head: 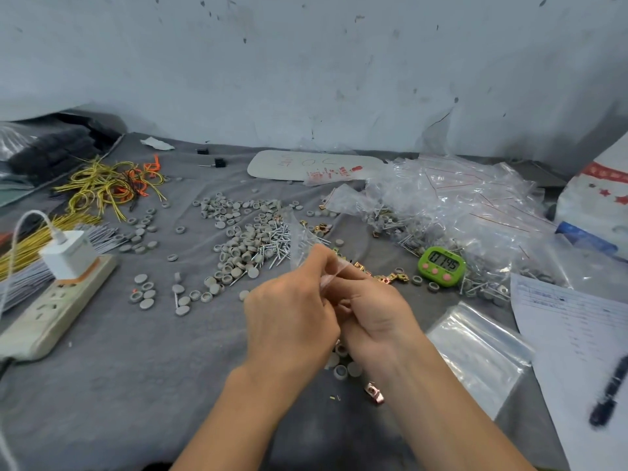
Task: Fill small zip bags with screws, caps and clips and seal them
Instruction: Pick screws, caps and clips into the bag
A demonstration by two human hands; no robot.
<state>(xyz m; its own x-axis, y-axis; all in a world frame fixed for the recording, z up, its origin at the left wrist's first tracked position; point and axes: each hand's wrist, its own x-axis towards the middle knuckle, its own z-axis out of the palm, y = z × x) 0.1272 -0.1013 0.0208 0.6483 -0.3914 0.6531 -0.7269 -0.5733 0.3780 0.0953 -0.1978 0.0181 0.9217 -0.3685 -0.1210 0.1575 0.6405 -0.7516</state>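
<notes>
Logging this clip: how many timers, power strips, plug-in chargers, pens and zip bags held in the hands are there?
green timer: 1
power strip: 1
white charger: 1, plugged into the strip
dark pen: 1
small zip bag: 1, pinched by left hand and right hand
Total: 5

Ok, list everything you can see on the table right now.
caps: many, grey, centre
screws: pile, silver, beside caps
clips: several, gold, right of centre
filled bags: heap, clear, rear right
empty bags: stack, clear, front right
timer: one, green, beside the heap
power strip: one, white, left
wires: bundle, yellow, rear left
pen: one, black, on paper, right
left hand, right hand: both pinch one clear zip bag, centre
</notes>
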